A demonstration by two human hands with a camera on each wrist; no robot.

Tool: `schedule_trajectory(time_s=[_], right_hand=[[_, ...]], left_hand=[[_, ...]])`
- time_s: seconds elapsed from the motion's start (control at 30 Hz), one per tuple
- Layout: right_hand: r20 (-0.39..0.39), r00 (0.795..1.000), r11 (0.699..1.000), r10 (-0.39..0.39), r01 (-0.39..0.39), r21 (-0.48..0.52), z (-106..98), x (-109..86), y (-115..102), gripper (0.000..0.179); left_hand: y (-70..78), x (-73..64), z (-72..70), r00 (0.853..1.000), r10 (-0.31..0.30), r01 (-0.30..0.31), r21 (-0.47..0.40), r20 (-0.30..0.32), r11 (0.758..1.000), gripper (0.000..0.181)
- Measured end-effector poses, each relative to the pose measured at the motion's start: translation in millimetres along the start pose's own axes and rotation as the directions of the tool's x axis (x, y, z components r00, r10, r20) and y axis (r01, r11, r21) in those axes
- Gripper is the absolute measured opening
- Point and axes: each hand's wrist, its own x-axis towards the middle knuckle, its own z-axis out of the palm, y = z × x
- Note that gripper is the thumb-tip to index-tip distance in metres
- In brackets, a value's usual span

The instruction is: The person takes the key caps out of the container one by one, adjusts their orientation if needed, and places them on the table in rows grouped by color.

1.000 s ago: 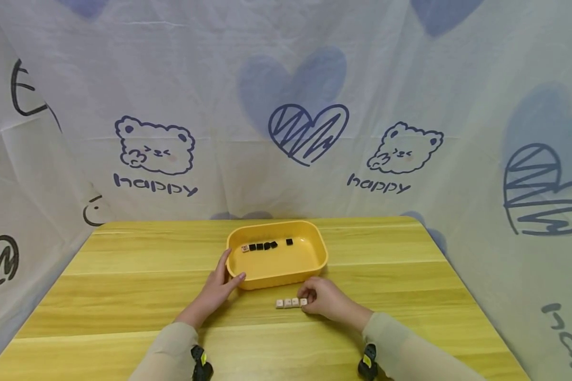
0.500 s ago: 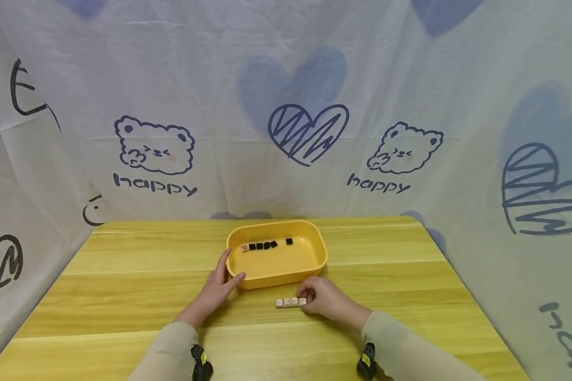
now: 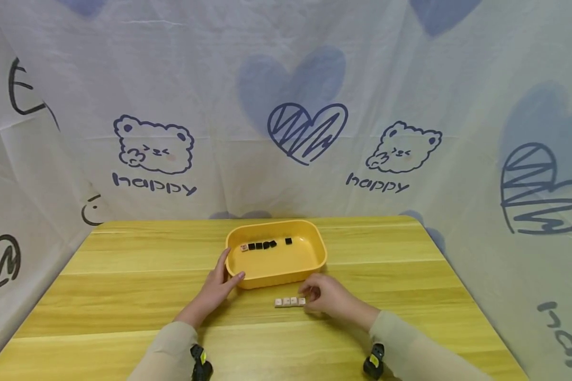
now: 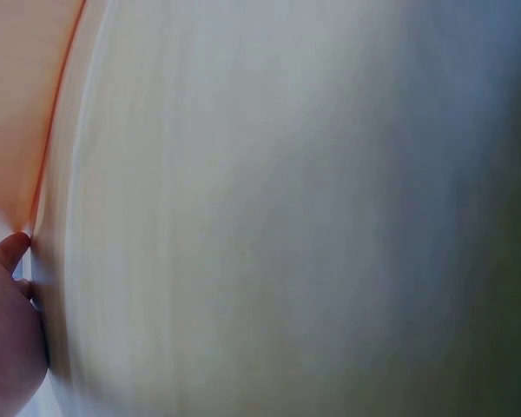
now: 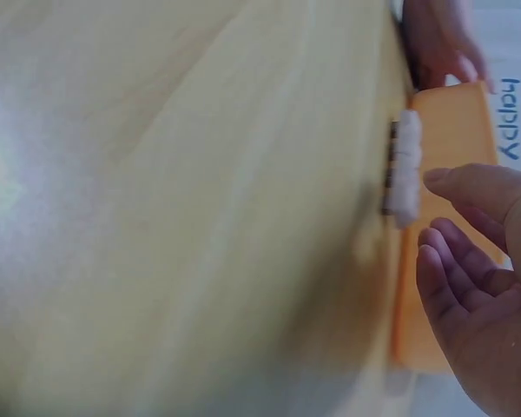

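Note:
My left hand (image 3: 216, 283) rests at the near left corner of a yellow plastic basin (image 3: 276, 276), thumb at the front rim and straight fingers along the left side. In the left wrist view, the thumb (image 4: 10, 250) touches the basin's edge. Several small white, keycap-like blocks (image 3: 286, 301) with faint marks stand in a tight row in front of the basin. My right hand (image 3: 331, 296) is beside the row's right end. The right wrist view shows its thumb and loosely bent fingers apart from the row of blocks (image 5: 405, 169), holding nothing.
Inside the basin, several small black pieces (image 3: 259, 246) and one white piece with a red mark (image 3: 244, 247) line the far side; a single black piece (image 3: 288, 241) lies farther right. Behind the wooden table (image 3: 124, 296) hangs a printed white cloth (image 3: 229, 79).
My right fingers have come off the rightmost white block, and the hand has shifted slightly right. The left hand and basin keep their places.

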Motion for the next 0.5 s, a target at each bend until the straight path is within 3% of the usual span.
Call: schedule_trajectory(time_s=[0.23, 0.5], right_hand=[[0.026, 0.996, 0.991, -0.090, 0.092, -0.098, -18, 7.0, -23, 0.026], [-0.005, 0.997, 0.991, -0.082, 0.081, -0.111, -29, 36.2, -44, 0.023]], left_hand=[[2.8, -0.3, -1.3, 1.000, -0.002, 0.002, -0.003, 0.002, 1.000, 0.084], [-3.6, -1.1, 1.4, 0.999, 0.029, -0.029, 0.000, -0.024, 1.000, 0.087]])
